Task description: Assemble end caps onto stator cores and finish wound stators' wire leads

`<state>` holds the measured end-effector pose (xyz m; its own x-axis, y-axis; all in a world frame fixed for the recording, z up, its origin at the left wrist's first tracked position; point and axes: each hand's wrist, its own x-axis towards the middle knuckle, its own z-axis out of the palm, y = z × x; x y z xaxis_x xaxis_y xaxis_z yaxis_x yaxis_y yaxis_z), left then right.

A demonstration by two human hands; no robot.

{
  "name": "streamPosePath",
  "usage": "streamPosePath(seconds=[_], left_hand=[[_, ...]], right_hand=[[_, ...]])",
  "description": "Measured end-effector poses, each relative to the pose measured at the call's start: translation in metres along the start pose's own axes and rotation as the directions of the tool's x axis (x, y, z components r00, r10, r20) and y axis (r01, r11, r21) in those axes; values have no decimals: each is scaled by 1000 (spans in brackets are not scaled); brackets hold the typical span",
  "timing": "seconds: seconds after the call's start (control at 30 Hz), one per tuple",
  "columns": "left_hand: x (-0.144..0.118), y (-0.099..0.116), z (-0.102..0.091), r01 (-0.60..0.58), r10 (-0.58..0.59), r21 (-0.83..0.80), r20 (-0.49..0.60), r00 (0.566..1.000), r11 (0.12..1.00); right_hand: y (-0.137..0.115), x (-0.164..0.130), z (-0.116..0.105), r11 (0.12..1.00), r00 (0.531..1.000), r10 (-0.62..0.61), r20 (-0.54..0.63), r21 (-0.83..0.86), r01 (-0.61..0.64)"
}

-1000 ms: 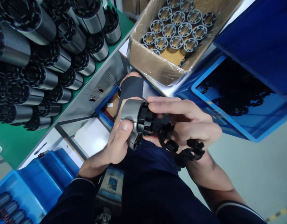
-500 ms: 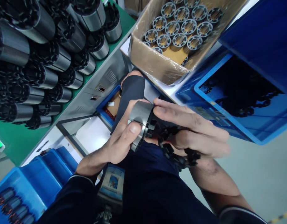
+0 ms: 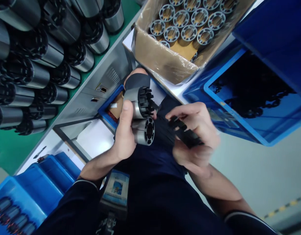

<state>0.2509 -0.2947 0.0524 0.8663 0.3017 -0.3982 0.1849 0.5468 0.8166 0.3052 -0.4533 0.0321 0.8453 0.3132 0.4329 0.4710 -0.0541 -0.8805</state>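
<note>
My left hand (image 3: 123, 138) is closed round two metal motor stator cores. The upper stator core (image 3: 133, 98) carries a black, pronged plastic end piece (image 3: 145, 102). Below it, the other stator core (image 3: 140, 132) shows a bare slotted end, facing right. To the right and apart from them, my right hand (image 3: 204, 127) grips black plastic end rings (image 3: 188, 135), blurred by motion, so their number is unclear. Its fingers are curled round them.
Rows of stator cores (image 3: 42, 75) with black ends stand on a green bench top (image 3: 8, 147) at left. A cardboard box (image 3: 162, 60) holds bare cores. At right, a blue bin (image 3: 253, 130) contains black plastic parts. Blue trays (image 3: 40, 186) with wound cores are lower left.
My right hand has drawn back from the capped core, its fingers now curled round the black rings. My left hand has turned, bringing the second core into sight.
</note>
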Motion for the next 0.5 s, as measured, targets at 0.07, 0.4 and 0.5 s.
streamPosePath(seconds=[0.07, 0.4, 0.5], left_hand=[[-1, 1, 8, -111, 107, -34, -100, 989, 993], [1, 21, 19, -261, 266, 57, -284, 921, 964], [2, 16, 14, -284, 280, 34, -318, 906, 958]], right_hand=[[7, -9, 16, 994, 993, -113, -46, 7, 113], [3, -15, 29, 991, 998, -9, 69, 133, -1], [3, -9, 26, 993, 992, -81, 94, 93, 72]])
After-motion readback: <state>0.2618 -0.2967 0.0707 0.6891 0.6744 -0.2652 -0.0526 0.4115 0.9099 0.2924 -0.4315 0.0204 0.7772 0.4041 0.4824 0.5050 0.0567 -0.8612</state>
